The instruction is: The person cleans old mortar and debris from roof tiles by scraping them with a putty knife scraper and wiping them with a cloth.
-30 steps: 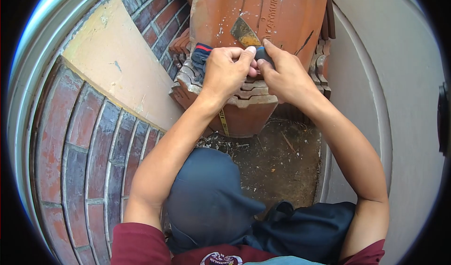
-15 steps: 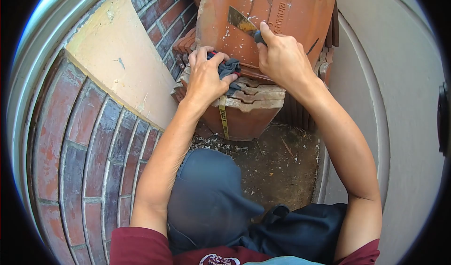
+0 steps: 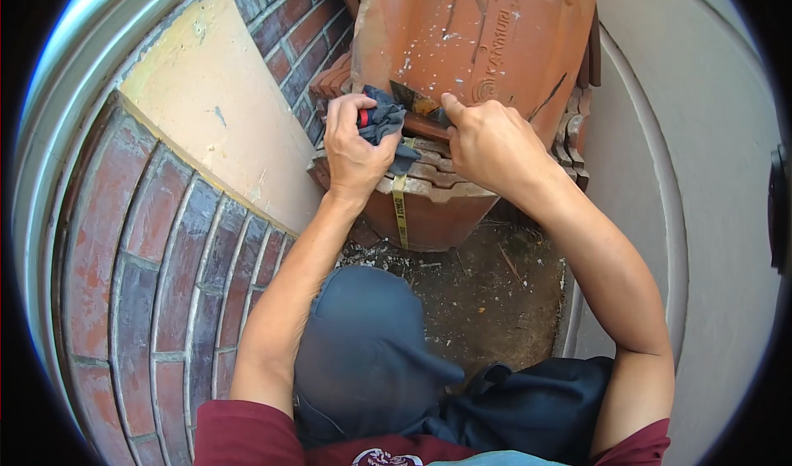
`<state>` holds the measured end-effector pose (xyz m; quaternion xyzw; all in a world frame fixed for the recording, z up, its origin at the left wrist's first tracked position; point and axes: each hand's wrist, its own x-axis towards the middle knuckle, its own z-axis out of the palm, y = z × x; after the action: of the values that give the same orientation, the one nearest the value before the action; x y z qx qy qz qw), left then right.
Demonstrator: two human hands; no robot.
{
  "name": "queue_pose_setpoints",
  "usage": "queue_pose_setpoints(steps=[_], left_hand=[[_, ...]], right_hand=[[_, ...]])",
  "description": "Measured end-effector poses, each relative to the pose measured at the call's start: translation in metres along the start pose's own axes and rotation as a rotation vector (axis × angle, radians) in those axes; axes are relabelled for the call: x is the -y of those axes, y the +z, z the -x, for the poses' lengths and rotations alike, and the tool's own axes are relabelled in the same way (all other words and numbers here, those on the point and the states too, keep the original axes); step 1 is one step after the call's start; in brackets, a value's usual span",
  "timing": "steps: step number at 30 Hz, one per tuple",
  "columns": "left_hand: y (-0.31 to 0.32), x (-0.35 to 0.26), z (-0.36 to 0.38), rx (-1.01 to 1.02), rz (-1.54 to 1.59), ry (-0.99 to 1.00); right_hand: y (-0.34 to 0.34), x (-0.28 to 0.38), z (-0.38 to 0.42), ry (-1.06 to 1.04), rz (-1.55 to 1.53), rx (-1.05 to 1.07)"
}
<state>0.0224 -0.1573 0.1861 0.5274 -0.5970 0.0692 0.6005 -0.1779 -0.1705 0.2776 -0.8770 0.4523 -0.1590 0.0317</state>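
Note:
My left hand (image 3: 356, 148) is closed on a crumpled dark grey cloth (image 3: 386, 123) with a bit of red on it, over the front edge of the stacked roof tiles. A putty knife (image 3: 410, 99) is gripped in my right hand (image 3: 495, 140), its stained blade right beside the cloth. My fingers cover most of its handle. Behind both hands leans an orange-brown clay tile (image 3: 462, 37) with raised lettering and white flecks. Below them stands a bundle of tiles (image 3: 441, 214) bound with a yellow strap (image 3: 401, 210).
A brick wall (image 3: 136, 301) with a cream panel (image 3: 223, 103) rises on the left. On the right a smooth grey wall (image 3: 709, 177) closes in the narrow space. The dirty floor (image 3: 487, 301) between my knees and the tiles carries pale debris and twigs.
My right hand has come down and slightly left, bringing the putty knife's blade from the tile's face to the cloth. My left hand has lifted the cloth and turned it toward the blade.

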Motion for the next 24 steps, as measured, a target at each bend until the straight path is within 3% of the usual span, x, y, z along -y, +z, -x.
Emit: queue_pose_setpoints(steps=[2,3,7,9,12,14,18,22,24], left_hand=[[0.001,0.001,0.003,0.043,0.013,0.031],[0.003,0.003,0.006,0.066,0.035,0.055],[0.016,0.004,0.004,0.190,0.056,0.108],[0.015,0.002,-0.005,0.268,0.038,0.178],[0.036,-0.001,-0.045,0.195,0.070,0.369],[0.060,-0.007,-0.092,0.039,-0.006,0.505],[0.113,0.002,-0.190,-0.361,-0.007,0.498],[0.095,-0.020,-0.136,-0.145,-0.048,0.474],[0.073,-0.021,-0.082,0.035,-0.007,0.581]], right_hand=[[-0.011,-0.008,0.004,-0.013,-0.051,-0.056],[-0.009,-0.020,0.002,-0.041,-0.139,-0.248],[-0.025,-0.055,0.005,-0.018,-0.235,-0.582],[-0.033,-0.057,0.009,0.040,-0.321,-0.610],[-0.039,-0.057,0.011,0.073,-0.375,-0.646],[-0.041,-0.057,0.010,0.084,-0.395,-0.659],[-0.046,-0.058,0.013,0.116,-0.404,-0.651],[-0.045,-0.073,0.015,0.111,-0.408,-0.683],[-0.038,-0.080,0.013,0.091,-0.428,-0.700]])
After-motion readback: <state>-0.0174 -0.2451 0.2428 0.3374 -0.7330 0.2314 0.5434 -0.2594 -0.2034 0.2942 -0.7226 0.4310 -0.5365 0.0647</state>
